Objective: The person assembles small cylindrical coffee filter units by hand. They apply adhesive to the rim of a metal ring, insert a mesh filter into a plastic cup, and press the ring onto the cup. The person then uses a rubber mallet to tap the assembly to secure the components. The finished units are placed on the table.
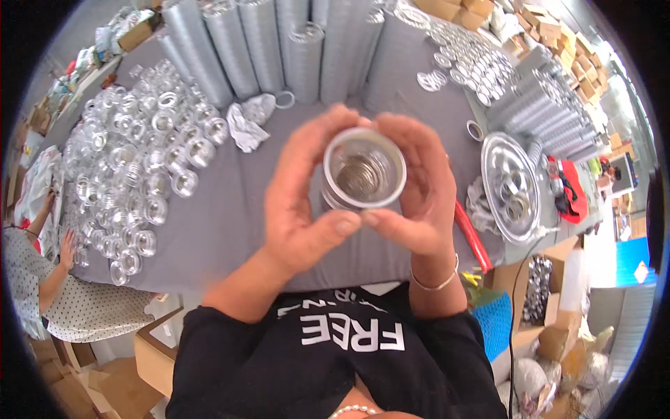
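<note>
Between my two hands, above the middle of the table, is a round silver-rimmed cup (pixel 364 169), its open mouth facing up toward me. Shiny ridged rings show inside it, down to a metallic bottom. My left hand (pixel 296 192) curves round its left side, thumb on the near rim. On the opposite side my right hand (pixel 427 188) is wrapped the same way, and the two thumb tips nearly meet. The fingers of both hands reach behind the cup, partly hidden. I cannot tell whether it is one piece or several nested ones.
Many clear round containers (pixel 132 167) are heaped on the grey-covered table (pixel 230 241) at left. Tall silver stacks (pixel 262 52) stand at the back. To the right are an oval tray (pixel 492 199) of rings and a red tube (pixel 473 239). Another person's hand (pixel 68 250) touches the table's left edge.
</note>
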Demonstrator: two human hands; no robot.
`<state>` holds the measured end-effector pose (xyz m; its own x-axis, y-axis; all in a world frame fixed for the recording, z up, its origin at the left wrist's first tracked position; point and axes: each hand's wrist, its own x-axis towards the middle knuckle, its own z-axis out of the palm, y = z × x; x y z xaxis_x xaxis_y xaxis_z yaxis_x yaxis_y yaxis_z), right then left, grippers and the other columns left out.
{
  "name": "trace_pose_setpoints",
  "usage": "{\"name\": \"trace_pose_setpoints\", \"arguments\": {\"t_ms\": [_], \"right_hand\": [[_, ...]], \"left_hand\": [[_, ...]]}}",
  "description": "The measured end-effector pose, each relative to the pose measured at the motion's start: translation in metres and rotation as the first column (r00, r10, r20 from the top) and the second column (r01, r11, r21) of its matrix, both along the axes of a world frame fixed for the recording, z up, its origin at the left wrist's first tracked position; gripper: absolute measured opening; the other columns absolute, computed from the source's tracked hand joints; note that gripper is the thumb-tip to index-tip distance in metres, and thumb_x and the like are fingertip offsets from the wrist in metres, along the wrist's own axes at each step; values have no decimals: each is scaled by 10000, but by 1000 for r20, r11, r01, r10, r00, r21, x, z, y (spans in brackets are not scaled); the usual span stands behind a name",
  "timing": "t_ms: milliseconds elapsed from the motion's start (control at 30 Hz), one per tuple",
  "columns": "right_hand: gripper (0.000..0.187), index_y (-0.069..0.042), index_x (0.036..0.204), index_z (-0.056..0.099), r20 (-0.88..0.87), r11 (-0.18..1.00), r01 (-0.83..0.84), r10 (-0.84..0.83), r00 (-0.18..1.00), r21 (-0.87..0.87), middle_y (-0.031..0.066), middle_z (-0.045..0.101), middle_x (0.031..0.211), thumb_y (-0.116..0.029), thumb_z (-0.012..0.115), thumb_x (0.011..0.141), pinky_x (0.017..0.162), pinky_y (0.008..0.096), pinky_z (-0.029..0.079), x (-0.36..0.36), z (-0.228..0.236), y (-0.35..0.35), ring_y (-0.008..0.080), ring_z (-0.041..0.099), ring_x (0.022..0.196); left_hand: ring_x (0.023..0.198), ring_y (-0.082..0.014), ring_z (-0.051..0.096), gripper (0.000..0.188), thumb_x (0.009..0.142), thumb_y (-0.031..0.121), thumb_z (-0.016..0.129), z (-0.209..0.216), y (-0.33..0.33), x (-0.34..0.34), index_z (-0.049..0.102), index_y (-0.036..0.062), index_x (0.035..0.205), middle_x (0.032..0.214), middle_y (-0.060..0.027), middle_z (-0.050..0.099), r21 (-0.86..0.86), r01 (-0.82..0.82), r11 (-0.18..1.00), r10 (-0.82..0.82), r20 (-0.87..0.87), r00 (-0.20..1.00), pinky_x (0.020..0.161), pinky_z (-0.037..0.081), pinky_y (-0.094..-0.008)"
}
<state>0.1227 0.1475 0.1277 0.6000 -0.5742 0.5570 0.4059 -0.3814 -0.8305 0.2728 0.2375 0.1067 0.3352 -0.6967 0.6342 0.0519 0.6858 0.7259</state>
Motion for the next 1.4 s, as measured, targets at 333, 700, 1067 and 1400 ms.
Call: {"name": "trace_pose_setpoints", "arguments": {"t_ms": [333,700,1067,1400], "right_hand": [[829,82,1427,524,63,984,-70,61,996,161,180,586,1435,-153,880,716,1179,401,355,1,-18,3,266,549,1347],[824,76,1357,585,41,964,172,-167,985,-203,217,611,1356,-428,850,761,1192,531,308,9,-47,2,364,527,1365],[642,-73,1452,531,-471,579,277,-801,370,-767,196,587,1440,-228,723,859,1161,438,401,-82,-70,-241,345,526,1375],[337,-47,1184,739,-555,631,2,-682,-476,-776,225,705,1250,-212,553,956,994,503,535,-205,-173,-399,368,664,1216]], "left_hand": [[1310,-301,548,666,863,258,777,-11,-1,9,561,-59,1408,1393,-203,583,28,-60,998,57,106,993,1109,417,-400],[1369,-375,511,757,863,373,752,-38,-1,0,518,-94,1411,1379,-207,571,135,-22,991,14,60,998,1191,318,-490],[1402,-319,478,811,818,279,808,-60,13,77,467,-2,1498,1447,-191,539,361,-386,849,275,321,906,1181,326,-474],[1423,-421,399,761,853,319,787,-124,88,207,479,17,1479,1515,-244,461,145,-987,71,232,960,158,1187,322,-508]]}}
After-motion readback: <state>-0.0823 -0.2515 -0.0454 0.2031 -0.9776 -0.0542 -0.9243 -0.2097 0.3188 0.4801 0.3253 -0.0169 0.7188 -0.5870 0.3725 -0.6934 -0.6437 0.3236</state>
